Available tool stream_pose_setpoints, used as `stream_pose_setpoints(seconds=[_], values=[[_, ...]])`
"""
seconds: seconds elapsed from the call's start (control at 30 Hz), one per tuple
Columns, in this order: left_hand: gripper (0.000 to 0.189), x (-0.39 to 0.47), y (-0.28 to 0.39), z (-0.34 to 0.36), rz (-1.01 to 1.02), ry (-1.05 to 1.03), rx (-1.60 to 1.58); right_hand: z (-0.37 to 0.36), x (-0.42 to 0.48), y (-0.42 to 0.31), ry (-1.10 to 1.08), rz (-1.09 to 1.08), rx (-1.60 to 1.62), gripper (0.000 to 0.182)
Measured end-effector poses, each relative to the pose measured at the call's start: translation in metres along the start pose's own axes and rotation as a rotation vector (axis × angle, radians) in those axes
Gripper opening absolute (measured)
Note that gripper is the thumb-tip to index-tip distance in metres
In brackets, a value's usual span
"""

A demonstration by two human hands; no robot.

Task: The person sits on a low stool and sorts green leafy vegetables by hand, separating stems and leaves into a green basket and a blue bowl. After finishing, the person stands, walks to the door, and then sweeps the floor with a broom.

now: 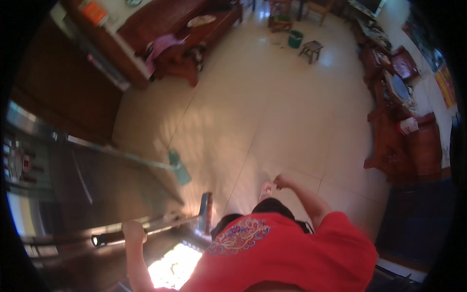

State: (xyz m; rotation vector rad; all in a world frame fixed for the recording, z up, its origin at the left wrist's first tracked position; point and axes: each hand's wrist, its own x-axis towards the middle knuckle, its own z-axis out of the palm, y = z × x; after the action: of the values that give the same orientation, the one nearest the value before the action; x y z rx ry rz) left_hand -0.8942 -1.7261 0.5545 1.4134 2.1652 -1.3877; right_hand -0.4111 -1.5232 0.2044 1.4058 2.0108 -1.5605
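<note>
My left hand (134, 232) is closed around the handle of a long-handled cleaning tool (175, 225) at the lower left. The black grip end sticks out past my fist. At its other end is an upright, narrow head, grey-blue and reddish brown, possibly a broom or brush. My right hand (282, 181) hangs over the tiled floor near my foot (266, 188), fingers curled, with nothing visible in it. A green flat mop (178, 168) rests its head on the floor ahead on the left, its pale pole slanting towards a dark glossy panel (109, 171).
A wooden bench (175, 62) with a pink cloth stands at the far left. Further off are a green bucket (295, 39) and a small stool (312, 49). Reddish wooden chairs (390, 142) line the right side. Bright light falls at the lower left.
</note>
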Motion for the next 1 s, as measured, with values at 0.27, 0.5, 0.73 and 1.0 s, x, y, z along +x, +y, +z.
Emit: stream_pose_setpoints(seconds=[0.27, 0.5, 0.73, 1.0], values=[[0.018, 0.041, 0.093, -0.194, 0.117, 0.055, 0.127, -0.064, -0.054, 0.056, 0.162, 0.085, -0.036, 0.052], [0.030, 0.131, 0.107, -0.224, 0.095, -0.026, -0.161, -0.118, -0.048, 0.121, 0.067, 0.274, -0.075, 0.042], [0.016, 0.182, 0.217, -0.253, 0.118, -0.662, -1.487, -0.204, 0.017, 0.160, 0.158, 0.306, 0.007, 0.036], [0.025, 0.287, 0.303, -0.432, 0.485, -0.558, -1.704, -0.370, 0.042, 0.165, 0.460, 0.527, 0.577, 0.023]])
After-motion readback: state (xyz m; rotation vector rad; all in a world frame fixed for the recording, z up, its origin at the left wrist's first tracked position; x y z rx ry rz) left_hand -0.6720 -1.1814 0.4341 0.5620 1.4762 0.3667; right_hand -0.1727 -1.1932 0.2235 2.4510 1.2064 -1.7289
